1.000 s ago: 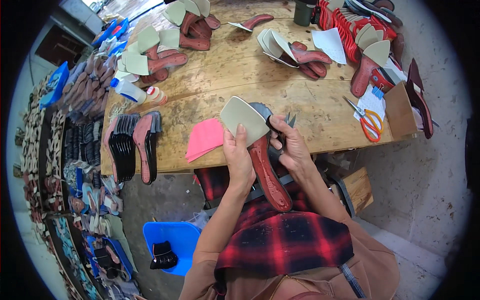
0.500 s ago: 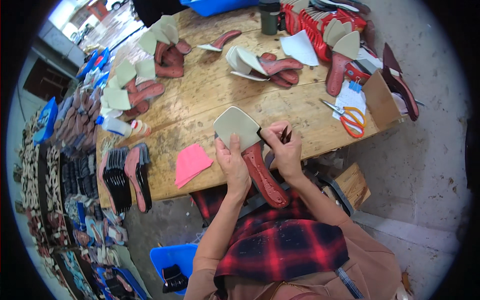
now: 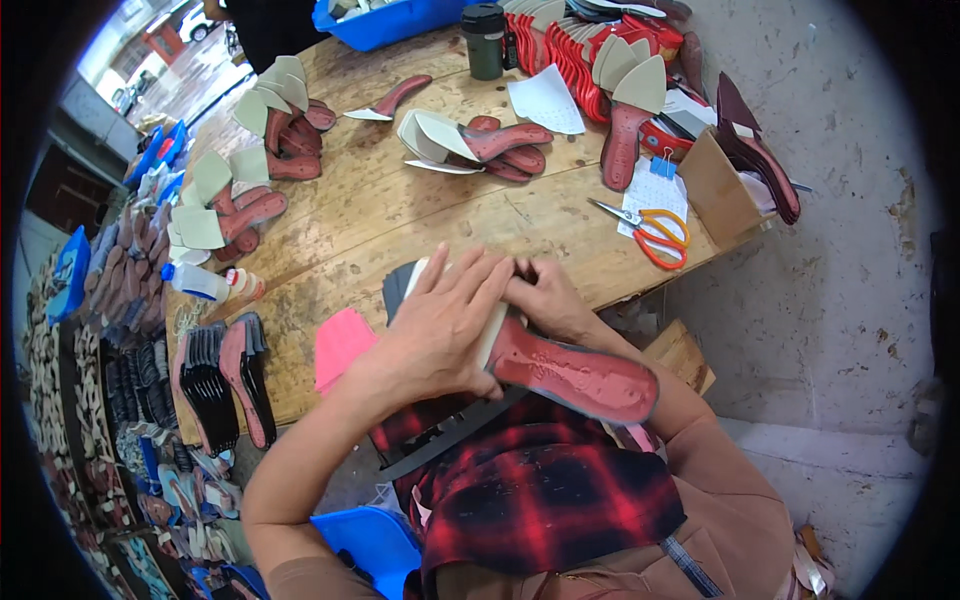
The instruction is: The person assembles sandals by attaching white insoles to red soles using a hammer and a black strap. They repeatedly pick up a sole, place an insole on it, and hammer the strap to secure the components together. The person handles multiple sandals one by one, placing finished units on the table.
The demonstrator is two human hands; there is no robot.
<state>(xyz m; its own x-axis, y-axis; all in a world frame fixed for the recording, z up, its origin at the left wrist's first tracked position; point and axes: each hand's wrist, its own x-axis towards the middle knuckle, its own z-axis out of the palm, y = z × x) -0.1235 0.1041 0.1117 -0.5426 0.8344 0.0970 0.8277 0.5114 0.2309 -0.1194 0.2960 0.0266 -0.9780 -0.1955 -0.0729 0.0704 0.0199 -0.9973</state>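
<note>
A shoe insole with a red heel part (image 3: 585, 380) and a cream front part is tilted above the table's near edge, its heel end pointing toward my right forearm. My left hand (image 3: 430, 325) lies across the cream part, fingers stretched over it and thumb at its near edge, gripping it and covering most of it. Beside those fingers, my right hand (image 3: 550, 298) is curled closed against the insole's edge; what it pinches is hidden. A dark grey piece (image 3: 400, 285) shows beyond my left fingers. Pink sheets (image 3: 340, 345) lie to the left.
Similar insoles (image 3: 520, 145) lie in groups on the wooden table (image 3: 330, 225). Orange-handled scissors (image 3: 655, 235) rest on paper at the right, near a cardboard box (image 3: 720, 185). Black-and-red pieces (image 3: 245, 375) stand stacked at the left, below a white bottle (image 3: 195, 280).
The insole has turned, its heel end swinging to the right. My left hand has moved over the cream part, and dark points that showed in my right hand are now hidden.
</note>
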